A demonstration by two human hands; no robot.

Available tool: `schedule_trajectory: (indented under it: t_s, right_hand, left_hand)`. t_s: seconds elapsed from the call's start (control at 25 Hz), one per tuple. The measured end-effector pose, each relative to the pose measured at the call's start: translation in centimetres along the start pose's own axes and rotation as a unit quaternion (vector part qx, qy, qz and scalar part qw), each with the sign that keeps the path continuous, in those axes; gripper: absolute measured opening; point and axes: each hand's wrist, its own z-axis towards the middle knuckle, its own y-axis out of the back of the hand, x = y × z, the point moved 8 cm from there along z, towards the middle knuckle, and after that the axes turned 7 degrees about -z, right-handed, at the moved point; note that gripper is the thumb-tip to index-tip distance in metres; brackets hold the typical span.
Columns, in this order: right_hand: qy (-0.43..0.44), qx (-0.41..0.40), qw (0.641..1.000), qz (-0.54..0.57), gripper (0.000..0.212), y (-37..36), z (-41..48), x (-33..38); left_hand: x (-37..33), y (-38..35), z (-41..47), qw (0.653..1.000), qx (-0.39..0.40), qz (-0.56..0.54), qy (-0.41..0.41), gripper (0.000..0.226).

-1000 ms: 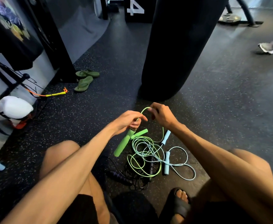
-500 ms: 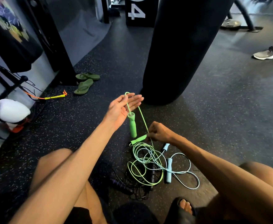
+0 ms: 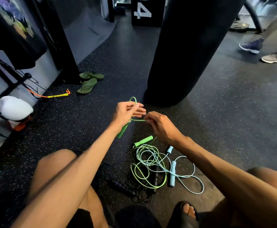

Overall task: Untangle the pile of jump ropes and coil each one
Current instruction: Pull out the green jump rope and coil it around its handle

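Head cam on my end: green rope [image 3: 143, 141] is a thin lime cord, mostly loose coils on the floor [image 3: 233, 116], tangled with a light blue rope [image 3: 172, 175] and a black rope [image 3: 121, 186]. Left hand [image 3: 126, 112] has its fingers out straight with a green loop over them. Right hand [image 3: 160, 127] pinches the cord just beside it. One green handle hangs half hidden behind the left wrist, and the black cord barely shows against the dark floor.

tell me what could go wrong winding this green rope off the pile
1. The cord of the bright green jump rope lies looped through the pale blue jump rope and over the thin black jump rope. Pulling with the right hand could drag those along or tighten a knot.
2. The wrap sits loosely over the straight fingers of the left hand, with one green foam handle hanging below. It may slip off.
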Motion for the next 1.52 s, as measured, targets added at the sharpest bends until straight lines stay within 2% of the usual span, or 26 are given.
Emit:
schedule_trajectory:
  t_s: [0.12,0.24,0.32,0.4,0.48,0.6,0.72,0.84,0.96,1.08,1.2,1.28,1.52]
  right_hand:
    - [-0.012,-0.024,1.0,-0.004,0.01,1.5,0.5,0.1]
    - [-0.041,-0.056,0.998,0.005,0.008,2.9,0.8,-0.2]
    - [-0.079,-0.07,0.993,0.056,0.003,3.6,1.0,-0.7]
    - [-0.102,-0.088,0.986,0.097,0.008,4.1,1.1,-1.1]
    - [-0.121,-0.096,0.978,0.138,0.018,4.1,1.2,-1.7]
    - [-0.177,-0.082,0.958,0.212,0.026,3.0,1.0,-3.2]
    - [-0.248,-0.045,0.925,0.286,0.025,1.1,0.3,-4.3]
    - [-0.287,0.049,0.903,0.316,0.02,-1.9,-1.0,-4.4]
    - [-0.296,0.171,0.897,0.28,0.013,-4.6,-3.0,-4.3]
    - [-0.282,0.244,0.897,0.239,0.012,-6.0,-4.2,-4.4]
    - [-0.259,0.243,0.91,0.214,0.011,-5.9,-4.0,-4.0]
    - [-0.219,0.217,0.932,0.191,0.011,-5.0,-3.2,-3.1]
    - [-0.103,0.127,0.981,0.103,0.014,-1.8,-0.6,0.2]
  left_hand:
    - [0.5,-1.0,-0.8,0.995,0.061,0.067,0.045,0.021]
    - [1.2,-2.2,-1.7,0.985,0.128,0.018,0.113,0.029]
    - [1.4,-3.1,-2.3,0.973,0.173,-0.024,0.151,0.04]
    - [1.3,-3.7,-2.8,0.962,0.199,-0.054,0.18,0.047]
    - [1.0,-4.0,-2.9,0.957,0.209,-0.07,0.187,0.041]
    - [0.3,-4.4,-3.0,0.942,0.234,-0.153,0.187,0.037]
    - [-0.4,-4.2,-2.6,0.929,0.209,-0.254,0.171,0.032]
    - [-1.3,-3.1,-1.7,0.913,0.148,-0.354,0.139,0.029]
    - [-2.0,-1.4,-0.7,0.908,0.07,-0.402,0.1,0.028]
    - [-1.8,-0.1,-0.2,0.913,-0.006,-0.4,0.076,0.027]
    - [-0.9,1.4,0.1,0.925,-0.077,-0.368,0.057,0.027]
    - [-0.7,2.1,0.4,0.944,-0.095,-0.314,0.038,0.029]
    - [-1.2,0.6,0.2,0.988,-0.056,-0.14,-0.016,0.028]
